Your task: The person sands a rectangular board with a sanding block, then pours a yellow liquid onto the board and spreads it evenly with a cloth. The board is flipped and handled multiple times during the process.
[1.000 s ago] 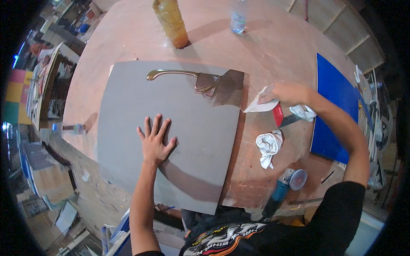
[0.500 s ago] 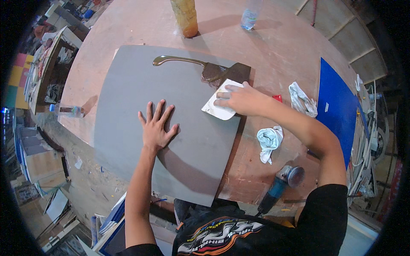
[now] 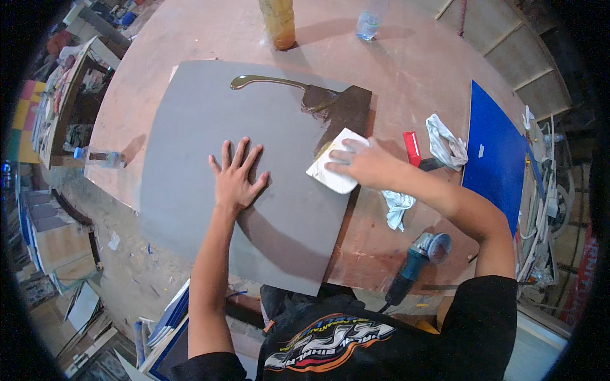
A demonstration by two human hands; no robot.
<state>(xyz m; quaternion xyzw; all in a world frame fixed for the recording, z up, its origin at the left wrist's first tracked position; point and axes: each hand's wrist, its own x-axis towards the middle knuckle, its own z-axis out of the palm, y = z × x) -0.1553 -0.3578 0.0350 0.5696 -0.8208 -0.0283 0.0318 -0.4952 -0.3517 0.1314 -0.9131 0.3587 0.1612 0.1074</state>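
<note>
A large grey board (image 3: 184, 159) lies on the pinkish table (image 3: 127, 95). My left hand (image 3: 238, 178) lies flat on it with fingers spread. My right hand (image 3: 361, 159) is closed on a white flat spreader (image 3: 337, 178), pressed on the board's right part. At the board's upper right is a dark wet patch (image 3: 348, 108) with a glossy olive-brown puddle, and a long thin streak (image 3: 267, 81) runs left from it. A red-handled scraper (image 3: 412, 148) and a white rag (image 3: 448, 143) lie right of the board, with another crumpled rag (image 3: 397, 209) partly behind my right forearm.
A bottle of amber liquid (image 3: 279, 25) and a clear bottle (image 3: 368, 25) stand at the back; a small bottle (image 3: 108, 157) lies at the left edge. A blue panel (image 3: 492, 146) is at the right. An angle grinder (image 3: 416, 260) lies near the front edge.
My right hand has brought the spreader left onto the board, then slightly downward, and the dark wet patch has spread lower. My left hand remains spread on the board as the view shifts slightly.
</note>
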